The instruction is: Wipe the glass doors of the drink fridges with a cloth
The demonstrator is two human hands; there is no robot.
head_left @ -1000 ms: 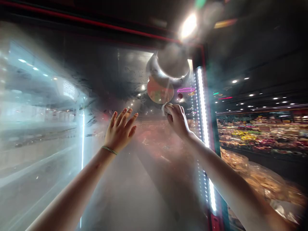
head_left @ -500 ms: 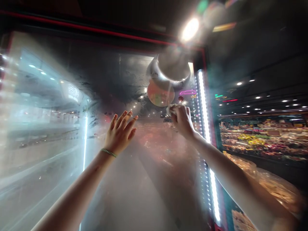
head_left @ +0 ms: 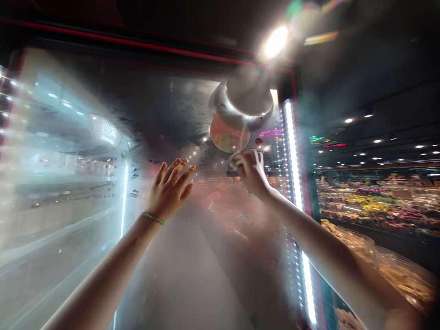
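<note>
Fogged glass (head_left: 192,279) stands ahead, the left hand (head_left: 166,192) spread wide and grasping nothing, seemingly for balance, while the right hand (head_left: 253,173), curled nearly closed, pinches a crumpled white cloth (head_left: 235,160) just below a reddish round decal (head_left: 228,133), presumably so the cloth meets the glass.

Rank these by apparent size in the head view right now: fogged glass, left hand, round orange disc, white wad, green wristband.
1. fogged glass
2. left hand
3. round orange disc
Unranked: white wad and green wristband; both look small, the former blurred.
</note>
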